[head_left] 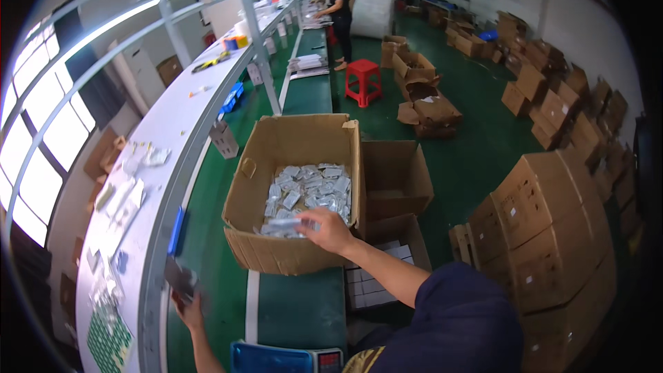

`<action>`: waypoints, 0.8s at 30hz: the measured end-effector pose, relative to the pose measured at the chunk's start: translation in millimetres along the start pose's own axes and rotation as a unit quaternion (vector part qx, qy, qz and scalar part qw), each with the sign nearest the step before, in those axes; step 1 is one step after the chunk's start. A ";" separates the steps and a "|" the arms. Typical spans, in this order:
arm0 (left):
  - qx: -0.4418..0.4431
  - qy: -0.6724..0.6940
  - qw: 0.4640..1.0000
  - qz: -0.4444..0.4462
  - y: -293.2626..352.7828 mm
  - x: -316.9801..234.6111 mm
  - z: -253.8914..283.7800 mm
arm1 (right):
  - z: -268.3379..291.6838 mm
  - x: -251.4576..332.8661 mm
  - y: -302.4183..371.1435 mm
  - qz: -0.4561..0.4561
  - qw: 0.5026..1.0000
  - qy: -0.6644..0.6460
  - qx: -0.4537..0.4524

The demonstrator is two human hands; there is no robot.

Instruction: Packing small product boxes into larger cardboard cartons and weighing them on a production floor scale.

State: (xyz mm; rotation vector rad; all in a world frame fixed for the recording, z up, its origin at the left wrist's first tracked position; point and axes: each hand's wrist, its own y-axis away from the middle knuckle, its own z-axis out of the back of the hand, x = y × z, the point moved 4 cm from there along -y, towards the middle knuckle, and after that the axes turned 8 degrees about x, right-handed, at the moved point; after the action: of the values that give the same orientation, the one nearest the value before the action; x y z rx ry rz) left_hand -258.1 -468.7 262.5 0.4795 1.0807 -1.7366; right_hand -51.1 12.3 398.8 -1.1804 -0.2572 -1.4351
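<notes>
A large open cardboard box (290,255) stands in front of me on the green bench, partly filled with small white items in clear plastic bags (314,185). Over its near edge, my right hand (326,230) pinches one bagged white item (284,224). Low on the left, beside the edge of the long white table, my left hand (189,309) grips a dark grey box-like object (181,276). Motion smears that object, so its exact kind does not show.
To the right of the large box are an open carton (397,197) and a carton of white boxes (376,283). A blue-topped scale (273,358) lies nearest me. Loose plastic bags litter the white table (162,159). A person (336,14) stands beyond a red stool (363,83). Stacked cartons (545,235) rise at right.
</notes>
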 end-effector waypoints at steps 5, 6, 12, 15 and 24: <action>0.036 -0.063 0.996 0.051 38.7 -222.6 8.8 | -9.0 65.7 10.9 -0.036 0.925 -0.378 -0.018; 0.006 -0.040 0.999 0.032 51.3 -242.7 5.9 | -6.6 99.3 15.7 -0.031 0.917 -0.397 0.008; -0.052 0.103 0.993 -0.002 129.1 -333.4 11.2 | -16.5 199.5 51.7 0.047 0.945 -0.316 0.065; -0.073 0.108 0.991 0.001 156.8 -343.1 14.8 | -20.9 226.9 67.0 0.136 0.970 -0.173 0.104; -0.052 0.015 0.997 -0.051 193.2 -367.6 20.1 | -9.0 243.1 99.9 0.204 0.958 0.044 0.199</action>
State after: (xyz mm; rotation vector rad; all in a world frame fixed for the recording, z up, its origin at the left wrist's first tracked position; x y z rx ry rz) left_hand 74.0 -309.1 455.0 0.3918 1.2291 -1.7570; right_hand 80.7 -172.0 532.3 -0.7806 -0.2135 -1.0098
